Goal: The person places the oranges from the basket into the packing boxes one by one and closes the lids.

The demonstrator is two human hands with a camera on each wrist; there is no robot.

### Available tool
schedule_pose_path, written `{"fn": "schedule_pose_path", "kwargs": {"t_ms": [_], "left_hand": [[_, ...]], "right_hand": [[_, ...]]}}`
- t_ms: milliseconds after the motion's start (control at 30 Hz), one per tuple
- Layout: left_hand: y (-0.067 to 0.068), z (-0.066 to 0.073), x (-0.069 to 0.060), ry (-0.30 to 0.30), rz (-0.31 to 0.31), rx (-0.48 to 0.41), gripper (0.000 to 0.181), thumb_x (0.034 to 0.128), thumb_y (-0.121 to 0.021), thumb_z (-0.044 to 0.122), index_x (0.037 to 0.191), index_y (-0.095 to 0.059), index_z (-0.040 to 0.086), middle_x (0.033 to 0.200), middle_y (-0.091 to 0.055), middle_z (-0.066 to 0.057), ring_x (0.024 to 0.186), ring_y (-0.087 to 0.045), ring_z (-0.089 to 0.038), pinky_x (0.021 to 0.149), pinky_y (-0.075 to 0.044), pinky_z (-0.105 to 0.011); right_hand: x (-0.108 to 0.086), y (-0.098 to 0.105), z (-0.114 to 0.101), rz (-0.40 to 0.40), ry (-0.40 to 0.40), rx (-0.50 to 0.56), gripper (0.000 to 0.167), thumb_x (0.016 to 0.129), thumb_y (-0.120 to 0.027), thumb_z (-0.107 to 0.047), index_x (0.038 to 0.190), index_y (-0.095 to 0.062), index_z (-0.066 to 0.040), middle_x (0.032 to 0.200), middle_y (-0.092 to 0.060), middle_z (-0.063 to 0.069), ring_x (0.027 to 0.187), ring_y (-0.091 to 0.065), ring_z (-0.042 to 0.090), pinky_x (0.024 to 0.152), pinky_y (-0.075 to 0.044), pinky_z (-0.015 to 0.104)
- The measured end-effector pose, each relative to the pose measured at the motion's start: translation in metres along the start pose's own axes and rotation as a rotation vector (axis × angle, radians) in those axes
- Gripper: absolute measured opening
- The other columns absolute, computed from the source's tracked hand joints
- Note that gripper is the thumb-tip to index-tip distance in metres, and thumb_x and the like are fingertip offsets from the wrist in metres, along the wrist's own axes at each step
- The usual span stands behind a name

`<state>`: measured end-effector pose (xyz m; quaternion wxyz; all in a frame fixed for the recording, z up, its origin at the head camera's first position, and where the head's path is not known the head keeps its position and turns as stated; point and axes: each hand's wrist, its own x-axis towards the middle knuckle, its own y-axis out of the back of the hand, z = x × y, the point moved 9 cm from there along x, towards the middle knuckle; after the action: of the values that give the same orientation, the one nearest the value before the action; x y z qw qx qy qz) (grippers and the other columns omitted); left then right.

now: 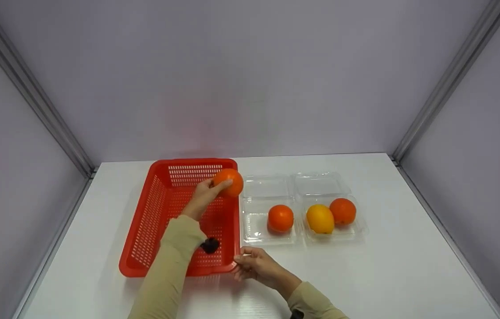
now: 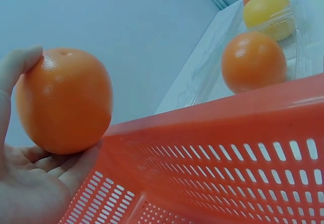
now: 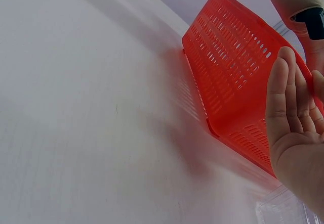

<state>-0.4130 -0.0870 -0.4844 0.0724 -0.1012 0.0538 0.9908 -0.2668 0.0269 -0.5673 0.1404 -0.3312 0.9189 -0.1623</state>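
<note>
My left hand [image 1: 205, 195] grips an orange [image 1: 232, 182] over the right side of a red plastic basket [image 1: 143, 212], near its far right corner. In the left wrist view the thumb presses the top of the orange [image 2: 66, 100], with the other fingers under it. At the basket's near right corner, my right hand [image 1: 261, 266] pinches the rim between thumb and fingers. The right wrist view has the fingers of that hand [image 3: 293, 113] along the outside of the basket [image 3: 228, 57]. No fruit shows in the visible part of the basket.
Right of the basket lies an opened clear plastic box [image 1: 254, 239] holding one orange [image 1: 280, 218]. Beside it, a second opened clear box [image 1: 316, 184] holds an oval yellow fruit [image 1: 320, 219] and an orange [image 1: 343, 211]. Grey walls [image 1: 250, 88] enclose the white table [image 1: 387, 266].
</note>
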Motion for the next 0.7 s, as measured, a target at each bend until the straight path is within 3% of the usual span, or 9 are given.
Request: {"fn": "schedule_pose_path", "kwargs": {"t_ms": [400,700], "left_hand": [[-0.0054,-0.0016,0.0018,-0.027,-0.005,-0.02,0.051,0.0845,-0.069,0.042,0.122,-0.061,0.008,0.12,-0.066,-0.013,0.109,-0.059,-0.022,0.112,-0.037,-0.046],[-0.0072,-0.0012,0.0014,-0.013,-0.015,0.002,0.054,0.085,-0.068,0.044,0.124,-0.059,0.008,0.122,-0.065,-0.012,0.112,-0.059,-0.023,0.112,-0.036,-0.047]], "right_hand": [[-0.0013,-0.0006,-0.0018,0.002,-0.005,-0.015,0.017,0.098,-0.05,-0.011,0.082,-0.053,-0.016,0.074,-0.073,-0.01,0.063,-0.067,0.002,0.061,-0.056,0.018],[-0.0007,-0.0025,-0.0019,-0.013,0.002,-0.011,0.019,0.099,-0.047,-0.01,0.082,-0.053,-0.016,0.074,-0.073,-0.01,0.063,-0.068,0.002,0.061,-0.056,0.018]]}}
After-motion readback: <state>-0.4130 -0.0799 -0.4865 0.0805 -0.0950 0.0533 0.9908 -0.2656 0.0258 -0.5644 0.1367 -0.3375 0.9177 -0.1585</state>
